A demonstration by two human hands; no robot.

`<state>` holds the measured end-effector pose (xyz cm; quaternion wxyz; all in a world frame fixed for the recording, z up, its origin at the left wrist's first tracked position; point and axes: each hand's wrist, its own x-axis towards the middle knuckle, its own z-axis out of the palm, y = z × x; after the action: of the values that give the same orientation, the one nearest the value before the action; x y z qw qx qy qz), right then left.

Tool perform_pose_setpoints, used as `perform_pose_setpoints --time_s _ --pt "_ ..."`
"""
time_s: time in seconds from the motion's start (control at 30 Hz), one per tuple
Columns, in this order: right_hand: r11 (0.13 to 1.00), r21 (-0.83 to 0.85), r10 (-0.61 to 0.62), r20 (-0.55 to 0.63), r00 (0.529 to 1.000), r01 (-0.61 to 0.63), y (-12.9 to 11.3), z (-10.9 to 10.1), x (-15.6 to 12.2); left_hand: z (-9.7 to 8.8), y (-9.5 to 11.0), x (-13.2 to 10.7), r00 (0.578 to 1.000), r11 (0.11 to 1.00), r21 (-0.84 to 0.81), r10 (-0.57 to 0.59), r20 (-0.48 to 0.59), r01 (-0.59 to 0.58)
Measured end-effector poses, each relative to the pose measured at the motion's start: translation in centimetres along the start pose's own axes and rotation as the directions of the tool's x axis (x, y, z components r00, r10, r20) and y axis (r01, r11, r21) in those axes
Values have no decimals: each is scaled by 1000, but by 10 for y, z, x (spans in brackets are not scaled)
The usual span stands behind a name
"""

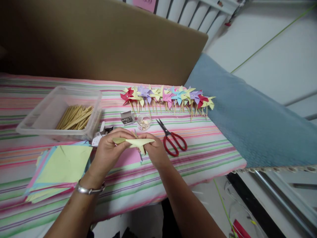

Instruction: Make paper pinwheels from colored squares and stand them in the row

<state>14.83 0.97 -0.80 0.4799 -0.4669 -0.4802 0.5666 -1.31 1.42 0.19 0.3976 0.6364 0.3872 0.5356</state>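
Head view: the left hand (109, 149) and the right hand (154, 151) meet just above the striped bench (210, 145), with a folded pale yellow paper piece (135, 142) held between them. The left fingers (121, 134) curl over its near-left end and are closed on it. The right fingers (146, 136) pinch its right part from above, and a flap of the paper hangs down beside the right thumb. The paper lies roughly level, clear of the cloth, in front of a pink sheet (127, 157).

A thin tan tip shows just behind the paper's top edge; what it is cannot be told. The fingertips under the paper are hidden. The contents of the small open box (127, 118) and the little clear cup (144, 122) beyond the hands are too small to make out. Red-handled scissors (173, 140) lie just right of the right hand, and a row of pinwheels (168, 96) lies farther back. At the left, a clear tub (37, 115) holds sticks (74, 117), with a stack of coloured paper squares (61, 167) near it.
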Motion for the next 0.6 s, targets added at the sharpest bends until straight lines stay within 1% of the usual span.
perform_pose_setpoints --time_s 0.07,0.17,0.3,0.6 --pt "1000 -20 -22 -9 1000 22 0 0 0 0 1 1 999 999 17 30 -23 -29" --pt "998 -35 -47 -31 998 46 -1 0 1 0 2 2 998 998 24 53 -27 -53" --pt "997 -60 -59 -52 997 55 -2 0 1 -1 2 2 998 998 45 47 -29 -46" --pt "988 -116 -103 -30 994 99 -3 0 -2 -1 0 0 997 998 35 47 -56 -45"
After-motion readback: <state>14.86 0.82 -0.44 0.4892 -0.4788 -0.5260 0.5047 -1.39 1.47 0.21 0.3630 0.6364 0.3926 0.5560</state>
